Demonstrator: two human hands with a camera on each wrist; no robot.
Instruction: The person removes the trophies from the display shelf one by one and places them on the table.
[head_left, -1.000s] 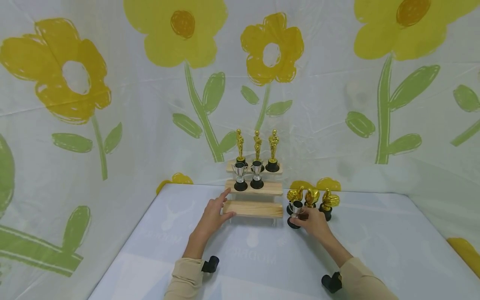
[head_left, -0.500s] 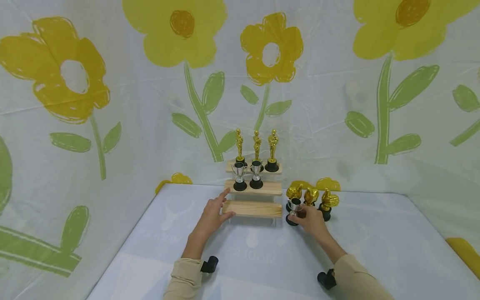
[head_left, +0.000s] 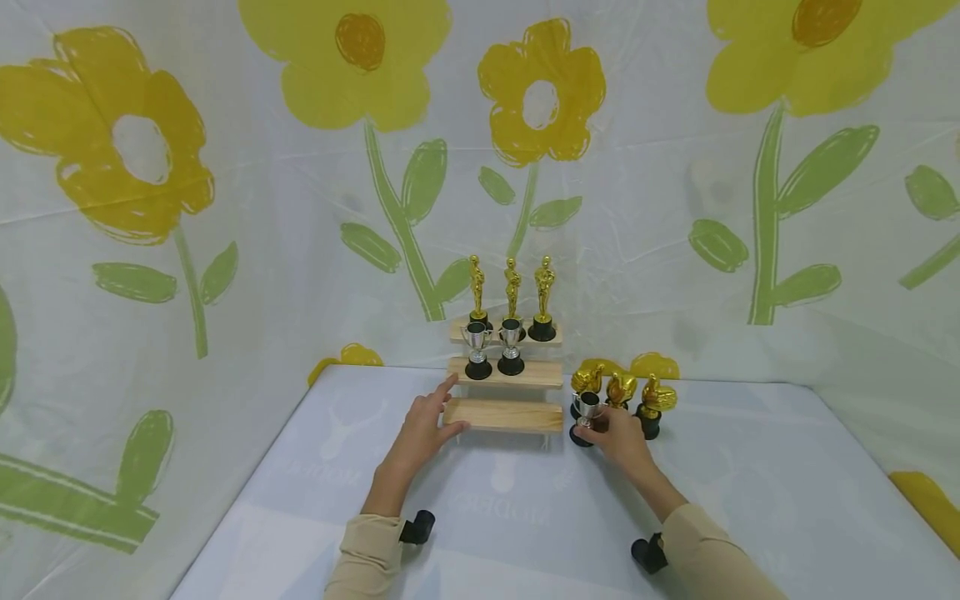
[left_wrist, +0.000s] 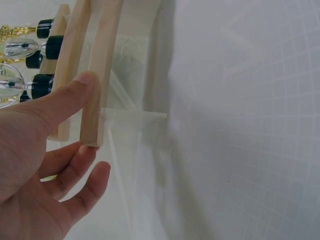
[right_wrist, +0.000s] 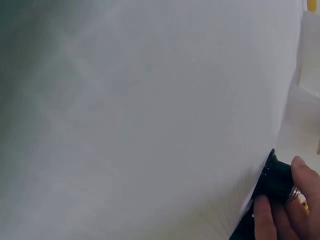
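A silver trophy cup (head_left: 588, 403) with a black base is pinched between the thumb and fingers of my right hand (head_left: 624, 439), right of the stepped wooden shelf (head_left: 502, 415). In the right wrist view its black base (right_wrist: 276, 179) is close to the table; whether it touches cannot be told. My left hand (head_left: 420, 432) holds the shelf's left end; in the left wrist view the thumb (left_wrist: 82, 86) lies on the lowest board and fingers curl at its end. Two silver trophy cups (head_left: 511, 337) stand on the middle step. Several gold statuettes (head_left: 544, 292) line the top step.
Gold thumbs-up trophies (head_left: 654, 404) on black bases stand on the table right of the shelf, close behind my right hand. A flower-printed cloth (head_left: 637, 208) hangs behind and at the left of the white table (head_left: 510, 533). The lowest step carries no trophy.
My right hand has shifted slightly away from me and to the left with the trophy cup. The left hand keeps its place on the shelf. The head view has tilted slightly.
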